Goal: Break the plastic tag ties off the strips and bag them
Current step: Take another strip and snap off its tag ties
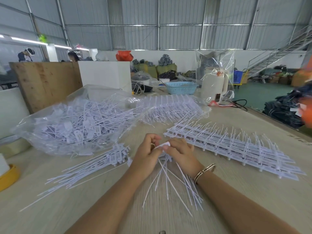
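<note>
wood table (219, 208), tie strips (236, 146), bag (67, 125)

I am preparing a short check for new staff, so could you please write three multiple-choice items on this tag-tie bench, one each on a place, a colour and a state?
1. Where does the clear plastic bag of loose tag ties lie?
A. To the left of the hands
B. To the right of the hands
C. On the floor

2. What colour is the perforated basket at the far end of the table?
A. Red
B. Light blue
C. Black

3. What are the hands doing?
A. Resting flat on the table
B. Holding the bag open
C. Both pinching a small white tag

Answers: 1 A, the bag sits on the table's left side. 2 B, its weave is pale blue. 3 C, the left hand and right hand meet on the tag, with tie tails fanning out below.
</note>
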### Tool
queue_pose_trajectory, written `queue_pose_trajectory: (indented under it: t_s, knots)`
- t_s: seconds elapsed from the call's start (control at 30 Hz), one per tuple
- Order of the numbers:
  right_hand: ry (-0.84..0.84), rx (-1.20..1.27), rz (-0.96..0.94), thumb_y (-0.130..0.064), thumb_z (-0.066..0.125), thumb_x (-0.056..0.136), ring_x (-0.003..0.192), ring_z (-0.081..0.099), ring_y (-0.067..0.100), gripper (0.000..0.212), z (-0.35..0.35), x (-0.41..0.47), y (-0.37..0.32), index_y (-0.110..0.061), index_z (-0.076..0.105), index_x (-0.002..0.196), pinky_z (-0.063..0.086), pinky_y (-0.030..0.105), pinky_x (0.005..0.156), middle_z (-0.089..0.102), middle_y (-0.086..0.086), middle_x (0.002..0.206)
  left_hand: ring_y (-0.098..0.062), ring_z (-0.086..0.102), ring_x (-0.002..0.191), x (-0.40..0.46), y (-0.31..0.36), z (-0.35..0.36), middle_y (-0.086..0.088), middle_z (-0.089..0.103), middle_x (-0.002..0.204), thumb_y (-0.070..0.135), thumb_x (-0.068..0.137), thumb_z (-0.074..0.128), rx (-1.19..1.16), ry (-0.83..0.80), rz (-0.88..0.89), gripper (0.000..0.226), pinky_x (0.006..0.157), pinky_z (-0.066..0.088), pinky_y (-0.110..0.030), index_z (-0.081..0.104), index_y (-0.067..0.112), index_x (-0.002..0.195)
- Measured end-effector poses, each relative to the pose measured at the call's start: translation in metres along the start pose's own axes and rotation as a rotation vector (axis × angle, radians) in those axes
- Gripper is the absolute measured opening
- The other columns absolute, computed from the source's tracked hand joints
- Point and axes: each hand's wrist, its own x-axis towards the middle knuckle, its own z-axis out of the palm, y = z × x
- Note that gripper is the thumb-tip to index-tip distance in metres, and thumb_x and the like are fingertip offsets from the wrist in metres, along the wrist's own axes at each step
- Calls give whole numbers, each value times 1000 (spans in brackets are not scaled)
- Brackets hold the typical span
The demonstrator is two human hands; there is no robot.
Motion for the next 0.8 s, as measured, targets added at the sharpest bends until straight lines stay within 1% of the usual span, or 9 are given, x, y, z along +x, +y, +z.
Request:
queue_pose_trajectory:
  t_s: [0.13,0.2,0.27,0.33,0.4,0.47,0.57,0.67,0.8]
  knots:
    - [50,347,70,-23,54,92,88,55,30,21,-6,0,3,-11,69,81,40,46,90,62,18,84,-5,55,75,1,0,-2,4,56,93,6,95,45,-119,22,-85,21,63,42,-9,51,25,95]
    - [81,416,128,-27,52,93,85,60,20,26,-7,0,5,-10,69,81,44,33,85,66,10,86,-10,58,67,2,-2,-6,-2,59,83,14,98,41,-156,15,-167,17,59,44,-13,55,15,87]
    - [72,387,143,-32,50,94,83,60,4,27,-5,0,5,-22,68,77,43,13,77,68,-11,82,-13,54,56,2,-3,-8,-9,58,67,23,99,40,-165,-54,-213,33,56,42,-17,57,10,73]
    - [32,408,103,-28,53,93,76,58,-1,21,-4,-1,6,-26,64,75,41,9,71,64,-17,74,-14,50,51,0,-1,-10,-8,54,56,28,98,42,-194,-80,-242,42,54,41,-19,56,13,62]
    - [-29,430,49,-25,58,86,70,52,5,10,-4,-1,5,-21,58,77,39,13,67,56,-12,70,-14,49,50,0,1,-10,-4,54,52,25,97,45,-229,-59,-260,43,54,41,-20,56,16,57]
    - [-94,434,32,-24,61,81,66,47,11,10,-6,-1,4,-19,56,74,38,19,63,50,-4,67,-14,50,51,0,3,-10,-3,55,52,19,96,45,-238,-62,-270,43,56,40,-24,57,17,55]
    - [-117,405,62,-14,65,85,68,47,20,17,-5,0,4,-18,60,68,37,32,70,51,10,67,-10,51,48,0,8,-7,0,57,50,21,95,49,-246,-44,-309,44,54,41,-20,60,19,52]
    - [-109,452,66,-8,61,86,73,50,25,14,-5,-1,2,-13,65,74,38,38,75,54,14,70,-4,51,42,1,11,-5,4,56,46,30,93,54,-189,-26,-312,44,45,39,-10,60,16,52]
    - [-75,566,58,-1,54,87,80,55,30,14,-5,-2,-3,8,64,84,43,46,83,60,21,80,-7,54,44,2,11,-1,1,61,49,34,92,55,-196,-19,-340,41,47,42,-14,65,16,57]
